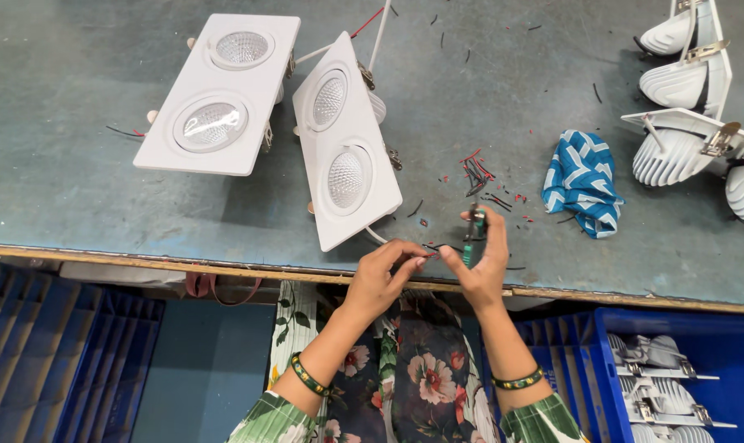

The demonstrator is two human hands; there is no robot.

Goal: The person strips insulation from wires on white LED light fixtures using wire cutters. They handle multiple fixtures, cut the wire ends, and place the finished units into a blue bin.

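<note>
Left hand [382,272] pinching thin wires [430,248], right hand [480,264] gripping tool [473,234] — mostly hidden

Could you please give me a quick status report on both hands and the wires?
Left hand pinching thin wires. Right hand gripping small tool at wire ends. Twin-lamp fixture beside, touching neither hand.

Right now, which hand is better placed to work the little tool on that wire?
Probably the right hand: it already grips the small green-handled tool, while the left hand pinches the thin wire leading from the white twin lamp fitting.
</note>
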